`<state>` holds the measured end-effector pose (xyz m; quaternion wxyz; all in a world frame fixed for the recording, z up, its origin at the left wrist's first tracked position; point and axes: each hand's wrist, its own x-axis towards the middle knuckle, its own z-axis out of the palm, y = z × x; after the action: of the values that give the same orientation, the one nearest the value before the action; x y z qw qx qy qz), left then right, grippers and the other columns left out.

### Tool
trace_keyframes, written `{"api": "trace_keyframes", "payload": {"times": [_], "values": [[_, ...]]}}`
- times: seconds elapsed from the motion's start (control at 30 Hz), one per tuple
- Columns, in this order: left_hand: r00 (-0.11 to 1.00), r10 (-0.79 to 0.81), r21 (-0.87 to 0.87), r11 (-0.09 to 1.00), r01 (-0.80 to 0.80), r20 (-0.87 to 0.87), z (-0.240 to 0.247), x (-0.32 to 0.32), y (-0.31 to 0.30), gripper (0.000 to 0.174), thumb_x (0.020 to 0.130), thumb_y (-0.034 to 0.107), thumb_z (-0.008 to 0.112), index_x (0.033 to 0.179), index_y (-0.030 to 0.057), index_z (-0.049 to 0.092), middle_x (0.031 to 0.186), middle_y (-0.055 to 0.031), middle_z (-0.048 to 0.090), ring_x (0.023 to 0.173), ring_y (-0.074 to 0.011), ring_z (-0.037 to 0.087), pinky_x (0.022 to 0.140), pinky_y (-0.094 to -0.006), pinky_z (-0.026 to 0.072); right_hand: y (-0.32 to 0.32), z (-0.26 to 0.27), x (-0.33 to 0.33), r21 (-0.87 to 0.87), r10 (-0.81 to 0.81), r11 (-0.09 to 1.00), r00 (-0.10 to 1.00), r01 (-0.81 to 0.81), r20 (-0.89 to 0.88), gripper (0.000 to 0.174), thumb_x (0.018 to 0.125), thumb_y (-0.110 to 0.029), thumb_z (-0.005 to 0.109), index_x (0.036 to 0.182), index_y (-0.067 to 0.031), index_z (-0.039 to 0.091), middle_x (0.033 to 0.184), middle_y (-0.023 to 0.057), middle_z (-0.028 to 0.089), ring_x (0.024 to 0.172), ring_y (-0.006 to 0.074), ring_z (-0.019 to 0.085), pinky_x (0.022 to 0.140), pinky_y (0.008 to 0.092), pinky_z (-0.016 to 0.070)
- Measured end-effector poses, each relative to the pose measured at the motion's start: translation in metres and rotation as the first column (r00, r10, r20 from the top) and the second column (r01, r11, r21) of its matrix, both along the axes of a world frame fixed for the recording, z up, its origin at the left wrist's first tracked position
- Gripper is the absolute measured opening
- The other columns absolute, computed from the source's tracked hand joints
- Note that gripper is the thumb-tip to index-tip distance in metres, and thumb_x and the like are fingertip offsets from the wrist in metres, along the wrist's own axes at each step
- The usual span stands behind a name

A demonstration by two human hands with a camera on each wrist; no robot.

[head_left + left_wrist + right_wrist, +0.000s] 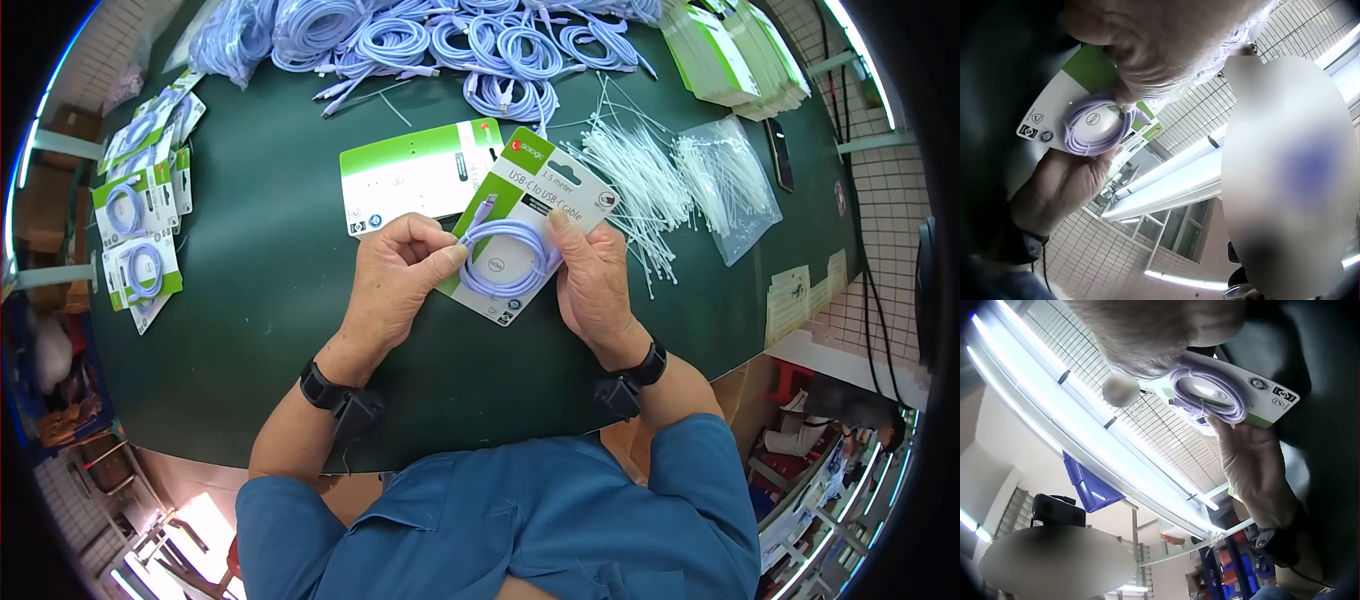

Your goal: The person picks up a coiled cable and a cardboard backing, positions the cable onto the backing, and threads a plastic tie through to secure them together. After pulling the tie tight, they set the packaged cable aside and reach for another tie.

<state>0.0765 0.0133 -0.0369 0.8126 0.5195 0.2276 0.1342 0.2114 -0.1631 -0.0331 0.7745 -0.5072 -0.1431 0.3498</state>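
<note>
A green and white backing card (525,175) printed "USB-C to USB-C Cable" is held tilted over the table, with a coiled purple USB cable (505,225) on its front. At the card's left edge, my left hand (395,275) pinches the coil's side between thumb and index finger. My right hand (597,280) grips the opposite edge, thumb flat on the printed face and fingers behind, hidden. In the left wrist view the coil (1071,134) lies against the card's face. Behind the held card, more backing cards (400,175) lie on the table.
Purple cable coils (390,40) are heaped along the back. White cable ties (635,180) lie loose at right, beside a clear bag (735,190) of them. Card stacks (715,60) stand back right, near a phone (778,155). Carded cables (140,210) pile at left on the green table (250,370).
</note>
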Motion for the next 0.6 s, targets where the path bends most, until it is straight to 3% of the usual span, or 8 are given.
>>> {"api": "trace_keyframes", "payload": {"times": [0.03, 0.07, 0.13, 0.3, 0.4, 0.6], "values": [[1.000, -0.006, 0.002, 1.000, 0.006, -0.001, 0.003, 0.000, -0.004, 0.015, 0.085, -0.003, 0.078, 0.095, 0.0028, 0.070, 0.101, -0.0018, 0.063, 0.085, -0.0098, 0.059, 0.077, -0.0239, 0.0492, 0.000, 0.000, 0.000, 0.001, -0.018, 1.000, 1.000, 0.018, -0.010, 0.034, 0.108, -0.017, 0.059, 0.133, 0.0048, 0.060, 0.128, 0.0131, 0.070, 0.112, 0.0172, 0.068, 0.101, 0.0329, 0.0530], [0.999, 0.032, 0.230, 0.973, -0.033, 0.009, 0.006, 0.001, -0.008, 0.017, 0.083, -0.004, 0.079, 0.097, 0.0020, 0.070, 0.099, -0.0029, 0.064, 0.084, -0.0101, 0.060, 0.075, -0.0250, 0.0505, 0.001, 0.000, 0.001, 0.003, -0.035, 0.999, 0.999, 0.035, -0.021, 0.034, 0.108, -0.018, 0.059, 0.134, 0.0048, 0.059, 0.128, 0.0129, 0.070, 0.112, 0.0170, 0.068, 0.101, 0.0327, 0.0531], [0.993, 0.100, 0.638, 0.762, -0.112, 0.055, 0.014, 0.003, -0.016, 0.023, 0.081, -0.005, 0.079, 0.102, 0.0003, 0.071, 0.095, -0.0053, 0.067, 0.080, -0.0106, 0.063, 0.071, -0.0272, 0.0531, 0.001, 0.001, 0.000, 0.013, -0.049, 0.999, 0.998, 0.049, -0.032, 0.034, 0.108, -0.018, 0.059, 0.134, 0.0048, 0.059, 0.128, 0.0126, 0.070, 0.112, 0.0167, 0.068, 0.100, 0.0326, 0.0532], [0.972, 0.119, 0.766, 0.599, -0.232, 0.202, 0.009, 0.006, -0.026, 0.030, 0.078, -0.005, 0.079, 0.106, 0.0011, 0.072, 0.095, -0.0078, 0.063, 0.081, -0.0161, 0.062, 0.070, -0.0298, 0.0521, 0.002, 0.005, 0.003, 0.061, -0.077, 0.995, 0.996, 0.079, -0.047, 0.033, 0.109, -0.018, 0.058, 0.134, 0.0037, 0.059, 0.128, 0.0118, 0.069, 0.112, 0.0158, 0.068, 0.100, 0.0321, 0.0533], [0.965, 0.183, 0.878, 0.409, -0.247, 0.187, 0.010, 0.009, -0.030, 0.024, 0.078, -0.004, 0.079, 0.100, 0.0014, 0.070, 0.093, -0.0089, 0.060, 0.082, -0.0211, 0.060, 0.071, -0.0330, 0.0506, 0.002, 0.007, 0.003, 0.080, -0.081, 0.993, 0.993, 0.088, -0.088, 0.033, 0.109, -0.018, 0.058, 0.134, 0.0033, 0.059, 0.129, 0.0117, 0.069, 0.112, 0.0157, 0.068, 0.100, 0.0318, 0.0533], [0.900, 0.361, 0.782, 0.474, -0.404, 0.246, -0.007, 0.014, -0.051, 0.020, 0.078, -0.002, 0.081, 0.091, 0.0020, 0.066, 0.090, -0.0085, 0.058, 0.081, -0.0220, 0.059, 0.071, -0.0346, 0.0489, 0.001, 0.000, 0.001, 0.072, -0.065, 0.995, 0.989, 0.076, -0.136, 0.032, 0.109, -0.017, 0.057, 0.134, 0.0024, 0.059, 0.128, 0.0110, 0.069, 0.113, 0.0155, 0.067, 0.100, 0.0318, 0.0533]]}}
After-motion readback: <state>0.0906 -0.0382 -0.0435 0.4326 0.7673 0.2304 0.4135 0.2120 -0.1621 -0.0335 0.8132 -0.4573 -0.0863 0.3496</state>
